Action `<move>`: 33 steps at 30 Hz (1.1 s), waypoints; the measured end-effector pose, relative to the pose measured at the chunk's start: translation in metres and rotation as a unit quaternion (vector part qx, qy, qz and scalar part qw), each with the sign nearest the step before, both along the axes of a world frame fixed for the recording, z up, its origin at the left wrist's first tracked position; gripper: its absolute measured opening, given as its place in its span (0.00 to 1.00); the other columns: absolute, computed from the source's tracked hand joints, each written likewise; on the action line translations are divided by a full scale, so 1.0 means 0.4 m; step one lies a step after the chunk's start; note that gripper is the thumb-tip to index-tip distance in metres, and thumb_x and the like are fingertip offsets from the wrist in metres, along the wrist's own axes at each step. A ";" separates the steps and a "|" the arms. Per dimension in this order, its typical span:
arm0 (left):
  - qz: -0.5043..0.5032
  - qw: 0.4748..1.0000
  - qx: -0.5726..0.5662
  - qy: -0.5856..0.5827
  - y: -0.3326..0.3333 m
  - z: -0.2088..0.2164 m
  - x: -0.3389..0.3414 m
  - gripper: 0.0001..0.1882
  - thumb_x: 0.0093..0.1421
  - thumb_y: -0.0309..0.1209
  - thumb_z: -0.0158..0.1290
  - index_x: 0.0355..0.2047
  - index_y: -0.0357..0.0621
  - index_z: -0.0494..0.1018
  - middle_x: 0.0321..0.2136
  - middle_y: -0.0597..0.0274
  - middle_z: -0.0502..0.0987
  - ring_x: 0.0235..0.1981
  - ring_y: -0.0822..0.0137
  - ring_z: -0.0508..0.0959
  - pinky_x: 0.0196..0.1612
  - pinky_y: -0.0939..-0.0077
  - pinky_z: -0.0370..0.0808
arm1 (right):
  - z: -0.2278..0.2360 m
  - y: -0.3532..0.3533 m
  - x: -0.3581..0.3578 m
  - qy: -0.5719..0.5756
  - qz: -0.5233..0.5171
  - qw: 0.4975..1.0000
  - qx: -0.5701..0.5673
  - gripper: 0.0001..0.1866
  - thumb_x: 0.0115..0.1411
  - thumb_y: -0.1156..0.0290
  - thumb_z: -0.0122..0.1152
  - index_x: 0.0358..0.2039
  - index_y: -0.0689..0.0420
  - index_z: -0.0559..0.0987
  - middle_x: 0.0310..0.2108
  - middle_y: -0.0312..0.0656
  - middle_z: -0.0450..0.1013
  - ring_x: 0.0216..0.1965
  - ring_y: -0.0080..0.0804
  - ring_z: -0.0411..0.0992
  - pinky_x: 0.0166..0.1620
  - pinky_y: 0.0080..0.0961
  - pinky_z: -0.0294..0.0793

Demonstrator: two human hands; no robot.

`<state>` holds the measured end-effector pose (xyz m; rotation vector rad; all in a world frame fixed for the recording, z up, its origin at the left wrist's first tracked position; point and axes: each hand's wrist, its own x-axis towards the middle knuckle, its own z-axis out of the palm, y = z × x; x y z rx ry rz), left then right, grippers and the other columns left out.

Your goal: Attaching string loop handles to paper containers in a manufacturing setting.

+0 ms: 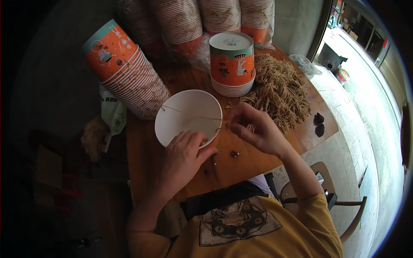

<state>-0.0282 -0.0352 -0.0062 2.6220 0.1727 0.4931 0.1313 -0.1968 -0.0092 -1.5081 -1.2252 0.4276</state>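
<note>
A white-lined paper bucket (180, 121) tilts toward me on the wooden table, its open mouth showing. My left hand (183, 152) is closed over its near rim, fingers inside and thumb outside. A thin tan cord (211, 118) runs from the bucket's left wall across its mouth to my right hand (256, 129). The thumb and fingertips of that hand pinch the cord just beyond the right rim. A large heap of loose tan cords (279, 92) lies right of the bucket. Behind stands a short upside-down stack of orange printed buckets (232, 66).
At the left leans a tall stack of nested buckets (129, 71) with cords hanging on it. Several plastic-wrapped bucket stacks (180, 23) line the back. Small dark pieces (318, 124) lie near the right edge of the table (258, 157). A wooden chair (320, 172) stands at the right.
</note>
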 end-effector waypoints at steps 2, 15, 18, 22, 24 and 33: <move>-0.031 0.997 0.073 -0.008 0.009 -0.004 -0.029 0.09 0.54 0.28 0.57 0.33 0.38 0.70 0.30 0.57 0.73 0.34 0.56 0.74 0.36 0.64 0.71 | 0.035 0.005 -0.008 -0.023 0.004 1.000 -0.010 0.10 0.58 0.76 0.56 0.41 0.59 0.72 0.27 0.33 0.71 0.29 0.17 0.69 0.35 0.18 0.70; -0.021 0.985 -0.076 -0.153 -0.036 -0.017 -0.008 0.07 0.57 0.27 0.53 0.35 0.40 0.73 0.31 0.54 0.74 0.34 0.52 0.75 0.38 0.62 0.72 | 0.092 0.071 -0.083 -0.212 0.038 0.975 0.054 0.13 0.54 0.79 0.58 0.41 0.58 0.72 0.30 0.39 0.68 0.30 0.28 0.71 0.32 0.24 0.73; 0.001 0.987 -0.070 -0.144 -0.030 -0.019 -0.015 0.06 0.58 0.27 0.53 0.35 0.40 0.74 0.28 0.54 0.74 0.32 0.51 0.76 0.37 0.60 0.72 | 0.088 0.064 -0.082 -0.205 0.032 0.975 0.081 0.13 0.55 0.79 0.58 0.41 0.58 0.71 0.32 0.39 0.69 0.31 0.29 0.71 0.32 0.24 0.72; -0.003 0.989 -0.032 -0.148 -0.036 -0.014 -0.010 0.06 0.58 0.27 0.53 0.36 0.41 0.75 0.26 0.55 0.75 0.32 0.52 0.76 0.34 0.58 0.71 | 0.087 0.052 -0.085 -0.151 0.034 0.978 0.139 0.09 0.56 0.81 0.56 0.38 0.57 0.72 0.36 0.37 0.70 0.37 0.24 0.71 0.35 0.19 0.70; 0.007 0.983 -0.003 -0.184 -0.031 -0.026 -0.010 0.08 0.57 0.27 0.54 0.38 0.43 0.76 0.24 0.58 0.75 0.31 0.56 0.76 0.36 0.62 0.70 | 0.077 0.045 -0.079 -0.055 0.026 0.988 0.139 0.07 0.58 0.81 0.55 0.37 0.58 0.72 0.36 0.34 0.70 0.38 0.20 0.69 0.39 0.17 0.69; 0.009 0.963 -0.077 -0.260 0.083 0.109 -0.032 0.13 0.61 0.25 0.50 0.47 0.40 0.73 0.34 0.61 0.78 0.36 0.68 0.77 0.42 0.74 0.71 | 0.039 0.053 -0.009 0.132 0.118 0.974 0.138 0.23 0.56 0.58 0.62 0.47 0.57 0.70 0.44 0.34 0.67 0.48 0.24 0.65 0.52 0.23 0.63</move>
